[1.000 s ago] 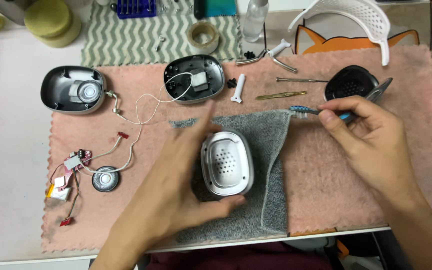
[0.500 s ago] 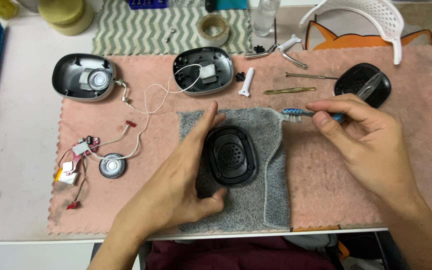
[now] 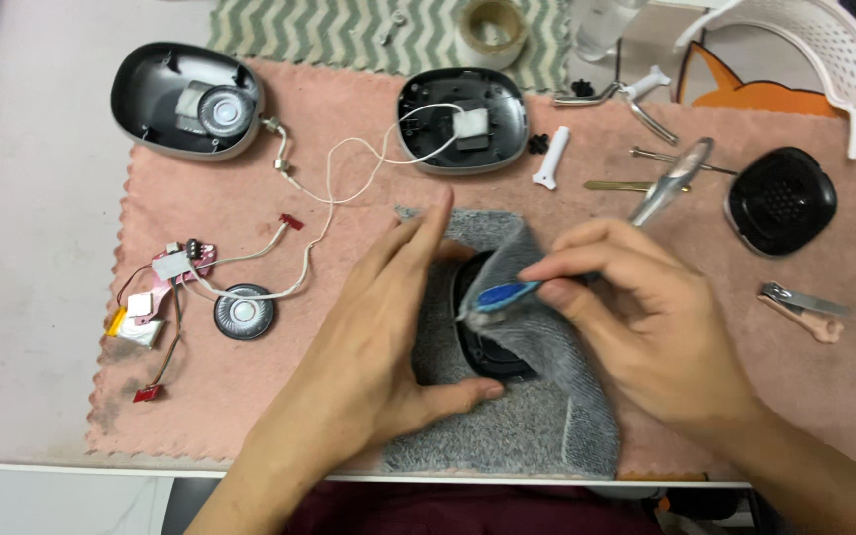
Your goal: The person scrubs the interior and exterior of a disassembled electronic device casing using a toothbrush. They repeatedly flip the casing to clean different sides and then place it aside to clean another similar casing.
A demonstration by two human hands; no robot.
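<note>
A black ear pad (image 3: 478,342) lies on a grey cloth (image 3: 507,426), partly covered by a fold of that cloth. My left hand (image 3: 378,317) cups the pad's left side, fingers pressed against its edge and thumb under it. My right hand (image 3: 636,317) holds a toothbrush (image 3: 507,294) with a blue head and clear handle; its bristles rest on the pad and the cloth fold.
On the pink towel (image 3: 200,396): two grey earcup shells (image 3: 185,99) (image 3: 463,119) joined by white wire, a loose speaker (image 3: 245,312), a small circuit board with battery (image 3: 156,297), another black ear pad (image 3: 780,198), tweezers (image 3: 626,185), nail clippers (image 3: 804,307). White basket (image 3: 814,50) at back right.
The white piece on the grey cloth now shows its black side. My right hand brought the toothbrush down left onto it, and the cloth's edge folded over it. The view shifted.
</note>
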